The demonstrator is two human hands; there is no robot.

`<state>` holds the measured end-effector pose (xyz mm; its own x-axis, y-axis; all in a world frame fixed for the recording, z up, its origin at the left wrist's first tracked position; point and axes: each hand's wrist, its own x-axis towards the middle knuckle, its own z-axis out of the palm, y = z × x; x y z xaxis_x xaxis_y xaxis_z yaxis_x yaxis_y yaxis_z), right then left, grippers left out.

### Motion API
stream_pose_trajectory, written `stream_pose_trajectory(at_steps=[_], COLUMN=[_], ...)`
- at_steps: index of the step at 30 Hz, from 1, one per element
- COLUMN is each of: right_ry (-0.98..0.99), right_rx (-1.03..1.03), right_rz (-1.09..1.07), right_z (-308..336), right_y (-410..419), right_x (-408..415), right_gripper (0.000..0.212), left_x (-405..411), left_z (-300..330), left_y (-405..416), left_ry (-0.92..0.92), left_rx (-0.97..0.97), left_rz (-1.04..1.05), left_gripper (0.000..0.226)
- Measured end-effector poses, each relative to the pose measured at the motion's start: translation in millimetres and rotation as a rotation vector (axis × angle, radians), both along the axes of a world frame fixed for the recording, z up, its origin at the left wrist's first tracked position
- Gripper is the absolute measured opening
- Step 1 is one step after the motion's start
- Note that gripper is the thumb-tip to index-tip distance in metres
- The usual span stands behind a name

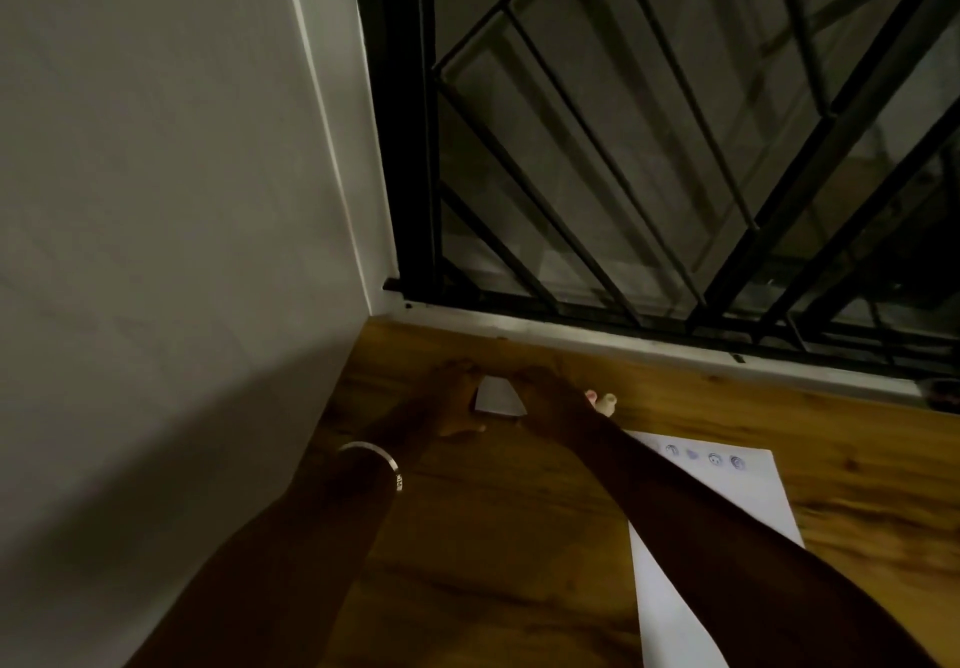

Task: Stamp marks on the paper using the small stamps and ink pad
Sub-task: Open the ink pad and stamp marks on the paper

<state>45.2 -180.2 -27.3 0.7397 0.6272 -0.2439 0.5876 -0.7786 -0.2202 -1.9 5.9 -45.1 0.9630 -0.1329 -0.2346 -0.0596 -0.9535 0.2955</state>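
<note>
Both hands, left hand [457, 407] & right hand [550, 402], gripping white ink pad case [497, 397] at far table [493, 537]; contents hidden; stamps [602, 401] sitting right, nr paper [727, 491].

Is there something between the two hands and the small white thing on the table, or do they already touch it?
Nothing visible stands between them. The left hand and the right hand flank the small white object on the wooden table, apparently at its edges. The dim light hides whether the fingers actually grip it.
</note>
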Motion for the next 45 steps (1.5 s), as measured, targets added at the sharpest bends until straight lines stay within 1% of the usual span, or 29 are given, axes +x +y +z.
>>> stream_pose_trajectory(at_steps=[4,7,13,17,19,21,23,25,27,30,34,37,40,42,43,45], right_ry=[-0.045,-0.033,0.001,-0.054,-0.062,-0.04,-0.011,-0.018,-0.023,0.017,0.027,0.022,0.039,0.056,0.066,0.14], right_rx=[-0.035,-0.048,0.003,0.015,-0.018,-0.092,-0.124,-0.083,-0.034,0.059,0.172,0.164,0.136,0.156,0.143,0.072], right_rz=[0.034,0.031,0.033,0.073,0.055,0.003,-0.029,-0.013,0.014,0.005,0.003,0.004,-0.003,-0.026,-0.046,-0.102], right_z=[-4,-6,-1,-1,-3,-6,-8,-9,-10,-9,-6,-3,0,0,1,5], right_y=[1,-1,-9,-24,-29,-32,-36,-43,-51,-64,-76,-74,-75,-77,-78,-76], right_x=[-3,-9,-35,-62,-76,-89,-101,-112,-123,-144,-167,-171,-170,-166,-163,-156], right_gripper=[0.061,0.061,0.063,0.059,0.061,0.063,0.065,0.071,0.075,0.072,0.073,0.074,0.07,0.06,0.055,0.053], left_x=[-4,-11,-35,-62,-74,-88,-99,-111,-124,-142,-158,-165,-164,-161,-160,-156], left_z=[-2,-1,6,5,6,5,2,-1,-5,-7,-13,-15,-12,-7,-4,1], left_y=[-4,-9,-19,-29,-36,-42,-47,-52,-55,-60,-69,-72,-71,-70,-69,-64], left_ry=[0.004,0.016,0.04,0.055,0.042,0.044,0.059,0.071,0.021,-0.077,-0.111,-0.14,-0.107,-0.051,-0.043,-0.065], left_rx=[-0.086,-0.136,-0.163,-0.174,-0.158,-0.145,-0.144,-0.133,-0.137,-0.133,-0.126,-0.124,-0.091,-0.034,-0.019,-0.077], left_rz=[0.065,0.106,0.114,0.122,0.105,0.099,0.091,0.076,0.061,0.042,0.052,0.071,0.039,0.02,0.02,0.009], left_gripper=[0.08,0.077,0.074,0.073,0.074,0.076,0.079,0.081,0.082,0.078,0.075,0.074,0.076,0.076,0.072,0.065])
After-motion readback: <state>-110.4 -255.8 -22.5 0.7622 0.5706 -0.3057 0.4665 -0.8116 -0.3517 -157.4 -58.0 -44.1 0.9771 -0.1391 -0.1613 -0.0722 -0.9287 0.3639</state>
